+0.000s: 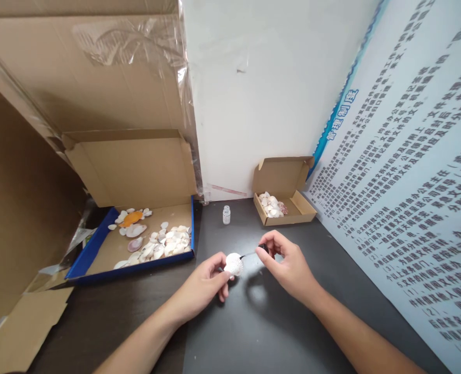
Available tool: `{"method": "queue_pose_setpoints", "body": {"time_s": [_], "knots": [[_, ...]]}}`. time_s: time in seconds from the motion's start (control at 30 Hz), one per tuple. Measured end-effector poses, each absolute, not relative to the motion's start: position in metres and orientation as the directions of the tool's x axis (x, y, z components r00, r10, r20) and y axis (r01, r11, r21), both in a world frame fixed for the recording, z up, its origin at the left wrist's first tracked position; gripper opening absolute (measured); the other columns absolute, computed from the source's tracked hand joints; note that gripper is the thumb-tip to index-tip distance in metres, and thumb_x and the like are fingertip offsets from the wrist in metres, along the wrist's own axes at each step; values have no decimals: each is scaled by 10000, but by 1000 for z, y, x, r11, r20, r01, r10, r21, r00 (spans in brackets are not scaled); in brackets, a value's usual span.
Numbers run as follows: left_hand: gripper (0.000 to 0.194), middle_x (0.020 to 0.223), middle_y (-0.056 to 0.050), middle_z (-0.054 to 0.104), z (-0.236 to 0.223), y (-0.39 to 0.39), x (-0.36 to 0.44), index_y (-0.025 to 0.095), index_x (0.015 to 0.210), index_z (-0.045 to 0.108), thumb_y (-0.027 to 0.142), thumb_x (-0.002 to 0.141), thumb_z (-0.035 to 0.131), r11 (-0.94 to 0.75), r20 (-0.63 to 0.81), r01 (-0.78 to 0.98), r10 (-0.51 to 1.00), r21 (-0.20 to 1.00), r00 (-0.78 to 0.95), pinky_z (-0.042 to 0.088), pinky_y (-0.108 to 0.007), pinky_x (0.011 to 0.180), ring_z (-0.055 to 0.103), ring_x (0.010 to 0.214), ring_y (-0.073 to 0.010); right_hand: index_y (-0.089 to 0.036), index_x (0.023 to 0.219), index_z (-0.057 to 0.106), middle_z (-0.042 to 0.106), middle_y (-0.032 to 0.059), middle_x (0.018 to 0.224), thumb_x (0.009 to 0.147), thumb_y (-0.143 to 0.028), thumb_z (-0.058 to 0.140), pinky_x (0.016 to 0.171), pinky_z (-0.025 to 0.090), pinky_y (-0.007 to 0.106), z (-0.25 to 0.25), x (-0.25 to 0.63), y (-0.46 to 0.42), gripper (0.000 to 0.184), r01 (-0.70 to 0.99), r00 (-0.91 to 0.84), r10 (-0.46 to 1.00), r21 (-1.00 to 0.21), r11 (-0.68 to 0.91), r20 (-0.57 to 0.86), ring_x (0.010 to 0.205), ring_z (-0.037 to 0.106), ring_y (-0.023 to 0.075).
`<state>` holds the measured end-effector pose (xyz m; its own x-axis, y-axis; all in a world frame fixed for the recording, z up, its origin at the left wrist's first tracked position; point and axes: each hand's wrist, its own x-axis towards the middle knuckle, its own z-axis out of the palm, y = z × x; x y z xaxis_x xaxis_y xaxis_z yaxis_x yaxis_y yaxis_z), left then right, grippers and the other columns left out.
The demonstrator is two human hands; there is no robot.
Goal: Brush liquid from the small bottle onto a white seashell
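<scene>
Between the thumb and fingers of my left hand (211, 278) is a white ribbed seashell (234, 264), held a little above the dark table. My right hand (287, 264) pinches the black cap of a small brush (263, 248). A thin stem runs left from that cap, and its dark tip (242, 257) is at the shell's upper right edge; whether it touches cannot be made out. Behind both hands a small clear bottle (226, 215) with a white label stands upright, its top uncapped.
To the left, a blue-edged cardboard box (131, 266) holds many shells and an orange piece (131, 218). An open small cardboard box (290, 218) with more shells stands at the back right. A white panel (230, 104) and a printed board (402, 171) border the dark table (230, 337).
</scene>
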<state>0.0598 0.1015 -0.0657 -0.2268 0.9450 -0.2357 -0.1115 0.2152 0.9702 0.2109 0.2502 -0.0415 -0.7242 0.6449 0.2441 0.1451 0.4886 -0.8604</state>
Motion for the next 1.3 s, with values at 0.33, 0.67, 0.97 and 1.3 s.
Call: {"method": "queue_pose_setpoints", "body": {"time_s": [0.33,0.67,0.97,1.3], "knots": [[309,585,38,539,-65,102,60,184,852,470,465,826,597,236,-249,-83,942,968,-224,411,-224,548,491,528,-96,-207,868,535,447,-49,633,846,-327,602,584,405,251,-44,210,249,139,138,-735,644,-884,447,211,580,464,125],[228,594,43,523,-65,102,61,191,836,444,387,835,560,236,-243,-58,945,970,-221,414,-227,540,477,525,-94,-207,882,520,452,-49,651,848,-288,611,607,396,256,-46,211,247,126,113,-781,584,-871,479,220,605,465,124],[164,599,47,501,-61,101,60,185,838,464,334,830,533,242,-252,-71,940,968,-228,409,-221,544,463,545,-92,-207,903,506,465,-46,679,859,-280,602,611,396,249,-47,212,247,128,68,-827,521,-883,465,211,621,470,121],[205,652,9,583,-64,101,61,173,841,484,362,830,564,228,-252,-129,943,965,-216,457,-242,574,561,570,-110,-210,903,488,460,-43,691,867,-286,583,602,401,246,-46,212,246,127,15,-841,491,-898,441,227,623,466,120]]}}
